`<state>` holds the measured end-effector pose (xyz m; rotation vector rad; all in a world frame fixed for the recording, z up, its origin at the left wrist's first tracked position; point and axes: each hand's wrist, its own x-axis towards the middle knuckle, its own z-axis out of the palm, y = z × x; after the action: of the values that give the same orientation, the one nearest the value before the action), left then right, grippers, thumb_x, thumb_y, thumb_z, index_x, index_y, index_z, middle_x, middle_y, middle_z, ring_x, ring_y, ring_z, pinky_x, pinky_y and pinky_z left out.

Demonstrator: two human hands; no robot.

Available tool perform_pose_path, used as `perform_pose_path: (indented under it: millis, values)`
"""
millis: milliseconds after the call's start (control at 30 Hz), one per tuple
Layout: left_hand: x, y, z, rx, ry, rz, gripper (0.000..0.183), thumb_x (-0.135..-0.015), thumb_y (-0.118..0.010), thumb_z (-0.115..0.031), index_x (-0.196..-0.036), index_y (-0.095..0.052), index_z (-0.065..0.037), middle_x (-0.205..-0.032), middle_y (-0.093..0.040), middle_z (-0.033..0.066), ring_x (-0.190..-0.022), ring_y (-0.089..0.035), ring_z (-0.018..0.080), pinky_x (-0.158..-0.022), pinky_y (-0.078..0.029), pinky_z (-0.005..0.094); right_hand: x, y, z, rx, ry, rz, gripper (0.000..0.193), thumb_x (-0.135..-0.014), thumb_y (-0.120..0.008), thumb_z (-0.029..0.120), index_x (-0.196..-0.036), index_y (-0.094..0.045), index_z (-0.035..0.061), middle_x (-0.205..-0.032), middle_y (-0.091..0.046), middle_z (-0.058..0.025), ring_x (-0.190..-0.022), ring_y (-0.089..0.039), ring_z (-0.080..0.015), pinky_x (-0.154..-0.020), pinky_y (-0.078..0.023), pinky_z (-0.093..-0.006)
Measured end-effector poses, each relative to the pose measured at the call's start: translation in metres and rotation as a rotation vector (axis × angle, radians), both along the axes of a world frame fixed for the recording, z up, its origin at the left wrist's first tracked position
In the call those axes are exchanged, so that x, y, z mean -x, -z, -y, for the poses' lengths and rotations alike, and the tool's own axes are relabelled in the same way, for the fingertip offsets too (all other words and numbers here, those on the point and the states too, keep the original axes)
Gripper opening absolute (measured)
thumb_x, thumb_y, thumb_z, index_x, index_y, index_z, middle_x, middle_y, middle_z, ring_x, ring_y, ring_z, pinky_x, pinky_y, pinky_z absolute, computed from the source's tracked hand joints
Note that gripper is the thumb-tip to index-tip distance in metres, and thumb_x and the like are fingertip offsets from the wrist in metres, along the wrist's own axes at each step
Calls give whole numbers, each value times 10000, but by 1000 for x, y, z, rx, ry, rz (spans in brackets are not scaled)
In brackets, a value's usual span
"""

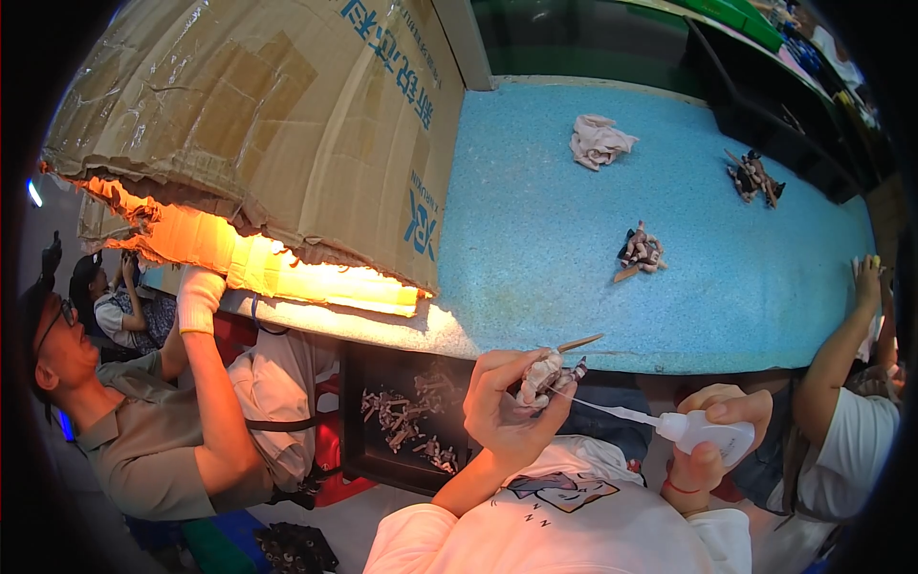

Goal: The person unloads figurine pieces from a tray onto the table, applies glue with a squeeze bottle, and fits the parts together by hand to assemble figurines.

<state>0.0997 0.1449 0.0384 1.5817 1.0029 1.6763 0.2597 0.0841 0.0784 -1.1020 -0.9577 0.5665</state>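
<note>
At the table's near edge, my left hand [499,411] pinches a small pale figurine [537,381] with dark parts and a thin brown pointed piece sticking out of it. My right hand [736,409] is wrapped round a white squeeze bottle [710,438]. Its long thin nozzle [617,411] points left, and the tip reaches the figurine between my left fingers; whether it touches is too small to tell. On the blue tabletop [535,258] beyond lie a similar figurine [642,253] and, farther right, a darker figure or cluster of parts [755,180].
A crumpled pale cloth [600,142] lies far back. A large cardboard box [239,115], glowing orange inside, covers the left. A co-worker's gloved hand [199,298] is at its opening. Below the edge, a black tray [368,469] holds several figurines. Another person's arm [837,354] is at right.
</note>
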Motion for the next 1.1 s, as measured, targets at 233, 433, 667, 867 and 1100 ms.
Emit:
perform_pose_path:
  millis: [233, 433, 667, 867, 1100]
  values:
    - [-1, -1, 0, 1, 10, 27, 422, -607, -699, 76, -990, -531, 26, -884, -531, 116, -748, -544, 153, -651, -450, 237, -4, 1, 1, 31, 47, 14, 418, -641, -697, 347, -829, -455, 63, -686, -519, -64, -609, -521, -142, -567, -427, -236]
    - [3, -4, 4, 141, 88, 142, 358, -649, -674, 82, -963, -509, 29, -873, -516, 93, -777, -539, 138, -670, -443, 231, -3, 6, -10, -168, -15, -153, 368, -783, -602, 286, -923, -390, 20, -695, -464, -81, -512, -415, -106, -449, -346, -196]
    - [10, -3, 2, 361, 211, 292, 298, -701, -637, 77, -954, -487, 27, -915, -541, 65, -799, -523, 68, -691, -430, 193, -10, 9, -34, -15, -220, -570, 507, -771, -612, 322, -1075, -401, -24, -630, -509, -97, -462, -429, -123, -410, -366, -214]
    - [28, -5, 5, 463, 168, 308, 277, -677, -629, 53, -933, -524, 36, -859, -581, 85, -790, -550, 113, -723, -425, 231, 7, 8, -71, 89, -380, -452, 431, -731, -632, 208, -1036, -406, 4, -786, -581, -162, -654, -552, -192, -629, -445, -291]
    - [66, 6, 17, 417, 11, 343, 258, -695, -594, 94, -932, -524, 18, -898, -575, 84, -745, -539, 88, -640, -433, 188, 50, 23, -156, 204, -630, -247, 312, -766, -570, 33, -1011, -378, 57, -1003, -583, -188, -911, -570, -211, -794, -427, -300]
